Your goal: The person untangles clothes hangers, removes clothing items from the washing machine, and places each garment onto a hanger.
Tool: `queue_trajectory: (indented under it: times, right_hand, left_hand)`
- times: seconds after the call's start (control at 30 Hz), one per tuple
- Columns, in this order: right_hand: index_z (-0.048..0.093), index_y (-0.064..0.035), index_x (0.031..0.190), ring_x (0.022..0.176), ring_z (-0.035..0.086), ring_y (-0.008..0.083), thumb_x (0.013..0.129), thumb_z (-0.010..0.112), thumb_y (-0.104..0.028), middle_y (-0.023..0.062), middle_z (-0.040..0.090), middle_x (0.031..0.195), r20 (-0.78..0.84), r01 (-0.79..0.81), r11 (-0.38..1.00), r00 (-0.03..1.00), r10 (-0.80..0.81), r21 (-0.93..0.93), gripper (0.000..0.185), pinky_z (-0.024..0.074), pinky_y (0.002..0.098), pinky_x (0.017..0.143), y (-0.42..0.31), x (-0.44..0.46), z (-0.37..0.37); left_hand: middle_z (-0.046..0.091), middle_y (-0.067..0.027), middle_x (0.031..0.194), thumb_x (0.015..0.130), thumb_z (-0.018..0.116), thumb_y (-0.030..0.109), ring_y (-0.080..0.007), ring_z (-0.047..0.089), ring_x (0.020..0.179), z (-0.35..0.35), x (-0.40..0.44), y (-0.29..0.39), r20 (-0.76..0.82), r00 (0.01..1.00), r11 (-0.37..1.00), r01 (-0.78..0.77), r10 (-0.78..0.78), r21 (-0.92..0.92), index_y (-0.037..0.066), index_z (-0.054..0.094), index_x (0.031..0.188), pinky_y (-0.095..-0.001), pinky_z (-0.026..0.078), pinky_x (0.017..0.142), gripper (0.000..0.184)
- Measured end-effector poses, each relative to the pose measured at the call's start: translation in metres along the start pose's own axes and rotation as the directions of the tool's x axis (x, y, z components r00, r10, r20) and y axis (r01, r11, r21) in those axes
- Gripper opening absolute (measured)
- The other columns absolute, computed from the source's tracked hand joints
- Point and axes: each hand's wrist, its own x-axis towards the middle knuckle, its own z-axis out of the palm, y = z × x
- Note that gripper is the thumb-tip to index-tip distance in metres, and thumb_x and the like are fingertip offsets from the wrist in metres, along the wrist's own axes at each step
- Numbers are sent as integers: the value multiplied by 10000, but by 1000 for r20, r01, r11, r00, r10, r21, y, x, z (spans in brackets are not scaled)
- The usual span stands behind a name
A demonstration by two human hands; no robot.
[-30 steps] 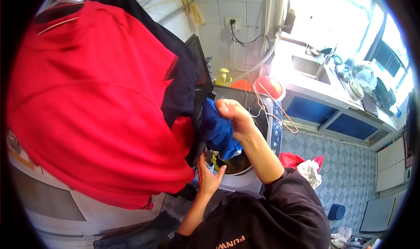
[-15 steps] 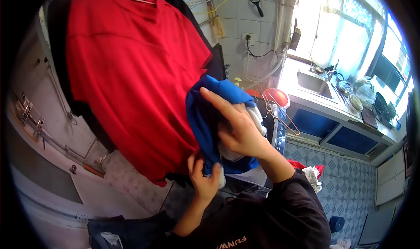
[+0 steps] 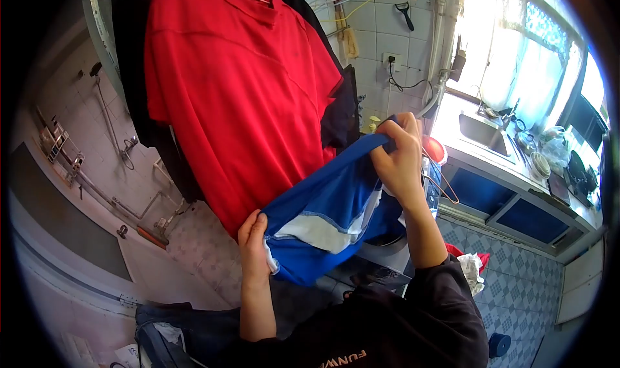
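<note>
A blue garment with white parts (image 3: 323, 187) is stretched between my two hands in front of me. My left hand (image 3: 254, 239) grips its lower left edge, thumb over the cloth. My right hand (image 3: 400, 158) is closed round its upper right edge. Just behind it hangs a red T-shirt (image 3: 239, 90), with dark clothes (image 3: 132, 64) hanging behind that. Below and behind the blue cloth, the washing machine (image 3: 387, 255) is partly hidden.
Copper-coloured hangers (image 3: 442, 180) and a red basin (image 3: 435, 149) are at the right. Beyond stands a counter with a sink (image 3: 484, 134). Dark jeans (image 3: 194, 329) lie at the lower left. Red and white cloths (image 3: 471, 270) rest on the tiled floor.
The blue garment has come up from the washing machine and is now spread wide. My hands have moved apart, left hand leftward and right hand up and right. The view has turned.
</note>
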Motion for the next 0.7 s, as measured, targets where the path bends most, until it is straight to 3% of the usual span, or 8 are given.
queue_trajectory:
  times: [0.13,0.17,0.23,0.3,0.4,0.53,0.6,0.7]
  right_hand:
    - [572,11,717,710,489,245,653,653,-151,121,481,754,271,-273,912,943,192,306,192,392,329,630,4,9,-2]
    - [567,16,701,626,488,151,685,659,-138,69,482,663,353,-276,920,920,169,279,180,374,285,570,13,12,-2]
    - [564,16,690,619,473,109,701,667,-134,34,471,638,463,-371,857,868,183,357,182,357,264,553,14,19,-8]
    - [553,10,661,609,420,23,739,685,-133,-43,442,607,630,-461,733,774,57,500,210,312,215,513,22,24,-11]
    - [540,10,635,595,445,67,730,728,-187,2,452,607,660,-171,834,700,-272,525,289,328,248,524,40,34,-19]
    - [560,16,646,601,477,107,719,740,-270,41,467,613,676,-220,872,720,-156,436,345,351,268,546,46,20,-5]
    - [593,12,671,626,517,172,711,729,-340,74,510,625,625,-240,960,774,101,141,379,392,294,585,44,14,2]
    - [587,-29,962,814,549,250,708,721,-328,118,547,876,448,-95,981,894,10,167,415,450,348,691,29,-16,20]
  left_hand:
    - [602,-72,933,881,573,127,-111,557,834,-20,21,-2,194,981,1000,10,-15,30,-57,566,1059,-207,433,766,256]
    - [603,-43,868,879,575,127,-91,550,775,-21,23,4,218,976,1000,3,-6,15,-32,587,966,-194,424,719,181]
    - [573,31,705,879,574,121,-42,504,628,-8,16,23,193,976,994,-109,100,33,39,586,730,-170,379,600,170]
    - [566,30,704,878,574,121,-40,498,633,-18,25,32,228,959,978,-192,170,77,39,582,727,-171,374,600,173]
    - [549,25,695,888,554,122,-39,490,645,-15,26,48,206,942,949,-292,264,119,37,561,712,-181,372,611,196]
    - [640,-92,844,914,493,142,-154,613,782,-9,28,60,369,904,976,-207,217,-67,-4,587,854,-262,466,764,183]
    - [643,-88,879,923,483,146,-160,613,804,3,28,59,389,909,977,-77,150,-198,3,585,915,-278,468,773,177]
    - [630,-54,862,923,504,152,-124,591,793,37,19,60,346,936,973,17,67,-232,37,585,905,-251,453,758,141]
